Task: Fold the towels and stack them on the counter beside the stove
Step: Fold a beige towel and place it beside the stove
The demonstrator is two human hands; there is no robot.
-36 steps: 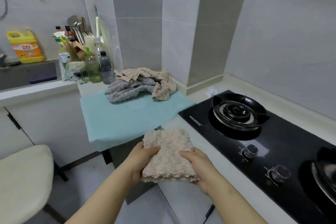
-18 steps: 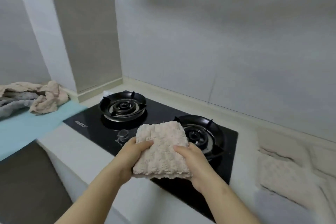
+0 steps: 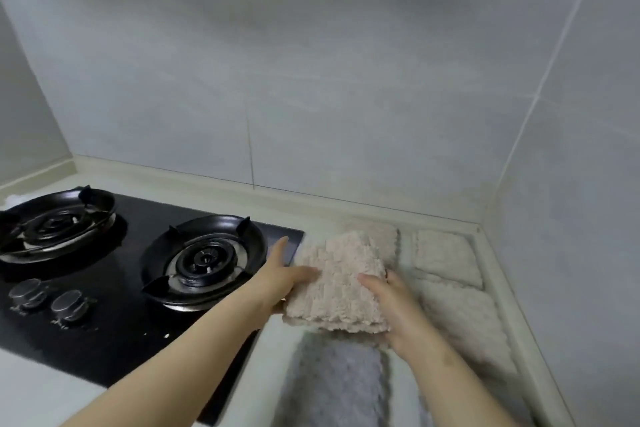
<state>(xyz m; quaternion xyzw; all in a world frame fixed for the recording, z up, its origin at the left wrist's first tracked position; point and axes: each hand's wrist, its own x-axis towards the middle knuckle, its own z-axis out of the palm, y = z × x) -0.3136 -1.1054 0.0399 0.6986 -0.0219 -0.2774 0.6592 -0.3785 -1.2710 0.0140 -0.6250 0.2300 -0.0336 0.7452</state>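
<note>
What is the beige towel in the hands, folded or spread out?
Folded. The beige towel is a thick square, layered along its near edge, held by the left hand and right hand.

I see two black gas burners, the nearer one (image 3: pixel 204 258) whole and the far left one (image 3: pixel 52 224) cut by the frame edge. Two round control knobs (image 3: pixel 69 303) sit in front of them. White specks (image 3: pixel 166 335) dot the black glass. Pale grey wall tiles (image 3: pixel 311 80) rise behind a cream ledge (image 3: pixel 207 177).

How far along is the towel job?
Done: folded beige towels and a grey towel lie on the counter beside the stove. In hand: left hand and right hand grip another folded towel. Left: setting it down; other towels out of view.
</note>
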